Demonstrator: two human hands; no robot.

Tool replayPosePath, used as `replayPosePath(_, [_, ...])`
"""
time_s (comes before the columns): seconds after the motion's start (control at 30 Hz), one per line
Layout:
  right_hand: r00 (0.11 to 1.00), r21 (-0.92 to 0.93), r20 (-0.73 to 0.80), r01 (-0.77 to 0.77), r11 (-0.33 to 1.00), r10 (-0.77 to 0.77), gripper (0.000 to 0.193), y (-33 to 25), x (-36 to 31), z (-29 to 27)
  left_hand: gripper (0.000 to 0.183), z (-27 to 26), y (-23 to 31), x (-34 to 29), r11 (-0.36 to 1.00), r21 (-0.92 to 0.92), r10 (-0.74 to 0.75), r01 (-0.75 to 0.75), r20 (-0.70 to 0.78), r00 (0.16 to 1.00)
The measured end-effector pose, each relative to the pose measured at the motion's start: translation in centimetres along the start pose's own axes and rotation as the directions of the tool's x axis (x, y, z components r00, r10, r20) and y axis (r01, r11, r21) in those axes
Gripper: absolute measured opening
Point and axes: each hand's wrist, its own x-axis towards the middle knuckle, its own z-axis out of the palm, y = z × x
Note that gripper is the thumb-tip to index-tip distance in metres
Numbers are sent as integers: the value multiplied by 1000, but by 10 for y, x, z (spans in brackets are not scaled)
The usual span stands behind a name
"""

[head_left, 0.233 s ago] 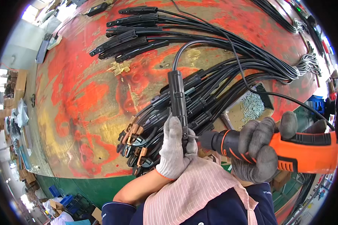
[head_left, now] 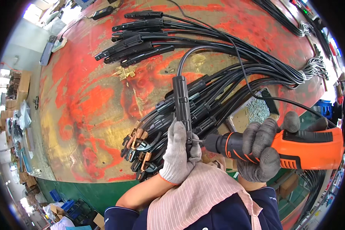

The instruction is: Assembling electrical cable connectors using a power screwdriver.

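Observation:
My left hand (head_left: 177, 155), in a white knit glove, is closed round the lower end of a black welding electrode holder (head_left: 183, 100), which stands nearly upright in the picture with its cable bending away from the top. In my right hand (head_left: 260, 151), gloved in grey, is an orange and black electric screwdriver (head_left: 308, 147) lying almost level. Its thin bit points left and meets the side of the electrode holder by my left fingertips. Whether a screw sits at the bit's tip is too small to tell.
Behind my hands lies a heap of electrode holders with copper-coloured jaws (head_left: 145, 161). More black handles (head_left: 138, 25) with bundled cables lie farther back. A tray of small screws (head_left: 257, 111) stands right of the heap, and a black cord (head_left: 243, 69) crosses the worn red table (head_left: 76, 115).
The screwdriver's rear end and my right hand have shifted slightly to the left. My left hand keeps its hold on the electrode holder, and the bit stays at its side.

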Motion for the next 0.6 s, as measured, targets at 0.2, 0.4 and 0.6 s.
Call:
replayPosePath(0.2, [983, 106, -135, 136, 985, -121, 58, -77, 17, -48, 62, 14, 88, -30, 909, 386, 64, -155, 238, 969])
replayPosePath(0.4, [844, -800, 96, -250, 545, 527, 76, -64, 50, -142, 49, 22, 262, 11, -876, 475, 458, 86, 761, 460])
replayPosePath(0.6, [439, -985, 70, -113, 132, 896, 67, -20, 55, -191, 45, 34, 320, 82, -881, 358, 452, 310, 832, 324])
